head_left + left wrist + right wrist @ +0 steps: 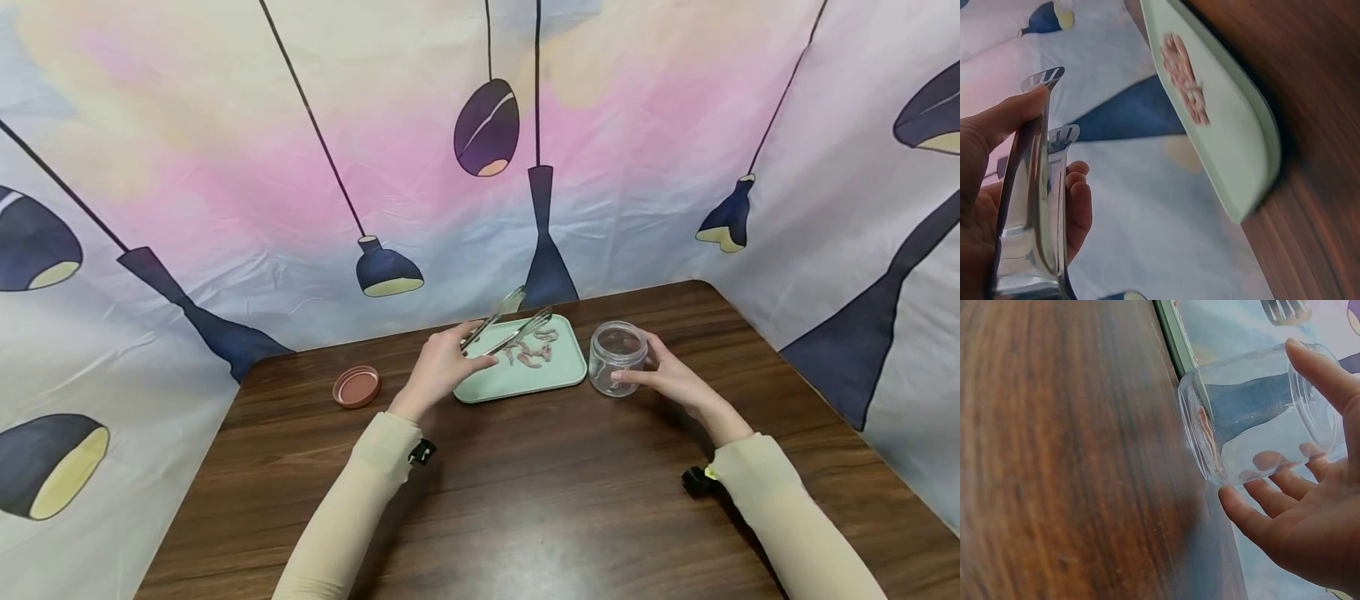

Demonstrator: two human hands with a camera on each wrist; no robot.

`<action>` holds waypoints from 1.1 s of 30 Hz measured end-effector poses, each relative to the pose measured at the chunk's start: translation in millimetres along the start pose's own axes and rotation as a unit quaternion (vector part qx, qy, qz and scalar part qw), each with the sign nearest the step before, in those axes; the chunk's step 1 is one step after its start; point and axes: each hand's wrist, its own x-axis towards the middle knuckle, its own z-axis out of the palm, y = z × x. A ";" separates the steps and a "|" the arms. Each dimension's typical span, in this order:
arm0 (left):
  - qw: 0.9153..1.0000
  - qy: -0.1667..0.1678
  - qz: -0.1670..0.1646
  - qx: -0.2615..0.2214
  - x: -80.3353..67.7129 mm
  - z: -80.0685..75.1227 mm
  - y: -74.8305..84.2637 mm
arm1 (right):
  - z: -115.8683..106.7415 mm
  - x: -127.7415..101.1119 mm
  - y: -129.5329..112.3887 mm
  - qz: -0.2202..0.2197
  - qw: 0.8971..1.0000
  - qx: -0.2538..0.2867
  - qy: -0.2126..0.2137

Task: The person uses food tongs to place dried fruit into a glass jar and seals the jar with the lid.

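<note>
My left hand [444,367] grips a pair of metal tongs [1025,206] between thumb and fingers. Their slotted tips are spread apart, and nothing is seen between them. In the head view the tongs reach over a pale green tray [480,385], where several small pinkish-brown pieces [528,361] lie towards the right side. Just right of the tray stands a clear jar [611,367], upright and lidless. My right hand [672,377] holds the jar from its right, thumb on the near side. A reddish piece [1205,425] shows at the jar's bottom in the right wrist view.
A reddish-brown round lid [357,387] lies on the dark wooden table [555,475], left of my left hand. Behind the table's back edge hangs a cloth backdrop [300,200] printed with lamps. Dark wrist devices sit at both sleeves.
</note>
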 end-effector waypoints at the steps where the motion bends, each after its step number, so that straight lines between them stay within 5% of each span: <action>1: 1.000 0.001 -0.003 -0.001 -0.8 -2.3 -3.1 | 0.0 0.0 0.2 0.000 1.000 0.000 0.000; 8: 1.000 -0.013 -0.026 -0.004 -8.4 -7.0 -20.7 | 0.5 -1.0 1.2 -0.001 1.000 -0.002 0.000; 33: 0.995 -0.066 -0.075 0.013 -13.1 15.9 -52.3 | 3.7 -4.4 -0.2 -0.001 1.000 0.001 0.000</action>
